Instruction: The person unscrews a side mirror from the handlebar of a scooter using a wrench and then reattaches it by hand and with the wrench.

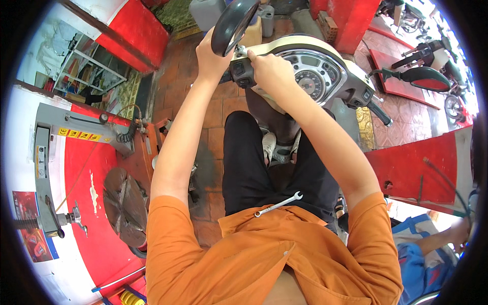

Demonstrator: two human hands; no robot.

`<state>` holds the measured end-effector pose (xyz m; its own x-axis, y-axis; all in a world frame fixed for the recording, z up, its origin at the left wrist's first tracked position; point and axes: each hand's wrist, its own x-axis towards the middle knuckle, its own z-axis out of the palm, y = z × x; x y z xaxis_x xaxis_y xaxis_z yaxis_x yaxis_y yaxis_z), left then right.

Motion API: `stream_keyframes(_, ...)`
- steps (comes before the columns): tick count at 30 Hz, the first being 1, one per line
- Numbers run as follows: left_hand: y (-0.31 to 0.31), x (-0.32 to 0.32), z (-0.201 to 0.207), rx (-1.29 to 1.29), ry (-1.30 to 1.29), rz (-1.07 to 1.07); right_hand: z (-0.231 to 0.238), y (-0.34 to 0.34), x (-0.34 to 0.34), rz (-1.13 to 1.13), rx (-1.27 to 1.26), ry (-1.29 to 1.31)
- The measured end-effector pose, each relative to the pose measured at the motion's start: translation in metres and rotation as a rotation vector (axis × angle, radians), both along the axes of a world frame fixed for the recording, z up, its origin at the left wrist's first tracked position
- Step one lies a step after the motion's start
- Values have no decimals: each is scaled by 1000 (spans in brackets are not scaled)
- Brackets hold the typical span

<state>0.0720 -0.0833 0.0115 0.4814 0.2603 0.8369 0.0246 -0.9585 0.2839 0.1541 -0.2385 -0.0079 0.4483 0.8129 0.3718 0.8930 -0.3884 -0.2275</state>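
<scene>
I sit astride a cream scooter (pixel 264 48). My left hand (pixel 211 60) is raised over the left handlebar and grips a round black rear-view mirror (pixel 231 25), its fingers mostly hidden behind the housing. My right hand (pixel 273 72) reaches across the dashboard (pixel 311 81). Its thumb presses by the metal mirror mount (pixel 240 51), just above the left switch housing (pixel 242 72). The other fingers are curled and largely hidden, so what they hold cannot be made out. A combination wrench (pixel 278 204) rests across my lap, on the orange shirt's hem.
The right mirror (pixel 426 79) and right handlebar grip (pixel 380 115) stick out on the far side. A grey machine arm (pixel 76 127) and a round dark plate (pixel 125 207) stand at left. Plastic jugs (pixel 207 14) stand ahead. Another person's arm (pixel 442 240) shows at lower right.
</scene>
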Motion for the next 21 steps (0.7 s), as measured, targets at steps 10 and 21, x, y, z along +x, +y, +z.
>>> stream_keyframes(10, -7, -1, 7, -79, -13, -57, 34, -1, 32, 137, -90, 90)
stream_keyframes(21, -5, -2, 0, 0, -49, -8, 16, -6, 1, 1, -10, 78)
